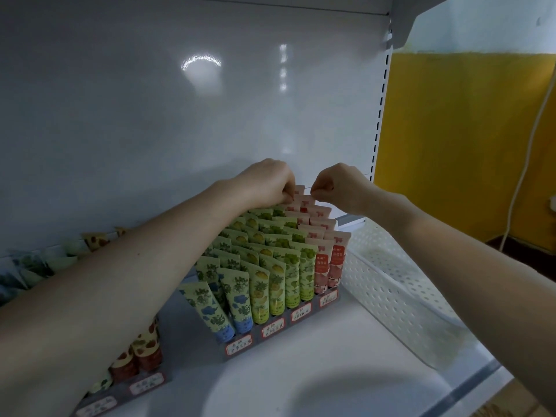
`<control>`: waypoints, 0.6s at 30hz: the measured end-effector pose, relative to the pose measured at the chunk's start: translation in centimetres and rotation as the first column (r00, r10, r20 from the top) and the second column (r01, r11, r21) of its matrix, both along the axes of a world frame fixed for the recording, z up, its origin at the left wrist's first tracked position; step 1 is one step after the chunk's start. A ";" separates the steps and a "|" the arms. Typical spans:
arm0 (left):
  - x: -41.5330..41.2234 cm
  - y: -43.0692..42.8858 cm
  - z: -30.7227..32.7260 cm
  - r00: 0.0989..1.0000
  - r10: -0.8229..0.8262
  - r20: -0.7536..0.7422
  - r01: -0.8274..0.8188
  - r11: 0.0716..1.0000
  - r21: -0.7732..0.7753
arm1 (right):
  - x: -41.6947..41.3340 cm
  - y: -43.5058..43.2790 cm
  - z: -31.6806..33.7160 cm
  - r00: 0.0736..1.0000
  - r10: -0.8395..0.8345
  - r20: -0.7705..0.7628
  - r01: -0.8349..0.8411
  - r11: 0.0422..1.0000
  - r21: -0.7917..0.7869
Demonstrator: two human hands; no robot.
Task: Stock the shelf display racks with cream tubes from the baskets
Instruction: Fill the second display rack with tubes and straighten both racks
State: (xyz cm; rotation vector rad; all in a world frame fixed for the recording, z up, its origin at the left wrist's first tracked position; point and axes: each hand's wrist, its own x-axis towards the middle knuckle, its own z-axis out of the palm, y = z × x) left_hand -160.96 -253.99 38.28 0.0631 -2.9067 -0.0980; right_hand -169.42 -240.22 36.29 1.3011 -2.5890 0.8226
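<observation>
Fingers [287, 194] of L hand [264, 180] + R hand [341, 188] curled, pinching top crimp of rear pink plastic cream tube [304, 201] | grey tiered display rack [258, 346] | advice: seat upright, cap down, aligned w/ pink column.

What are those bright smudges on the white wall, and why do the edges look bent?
Head view: the smudges on the back panel are lamp glare; the wide lens bows the slotted upright; a shadow darkens the shelf; the left hand and right hand pinching pink tubes look sharp, the leftmost tubes blurred.

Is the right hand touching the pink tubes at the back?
Touching. The head view shows the right hand pinching the top of a back-row pink tube.
</observation>
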 end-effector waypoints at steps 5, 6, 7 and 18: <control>0.1 -0.1 0.2 1.000 -0.007 0.008 0.007 1.000 0.015 | -0.1 0.0 0.0 1.000 0.005 0.001 -0.005 1.000 0.005; 0.2 -0.3 0.4 1.000 -0.006 -0.002 0.006 1.000 0.030 | -0.2 0.0 0.1 1.000 0.009 0.003 -0.009 1.000 0.002; 0.4 -0.6 0.7 1.000 0.002 -0.022 -0.001 0.999 0.047 | -0.3 0.0 0.1 1.000 0.009 0.004 -0.009 1.000 -0.008; -0.3 -1.4 1.0 0.999 0.036 0.023 -0.037 0.999 0.026 | -1.3 -3.1 0.8 0.999 -0.017 0.051 0.017 1.000 -0.003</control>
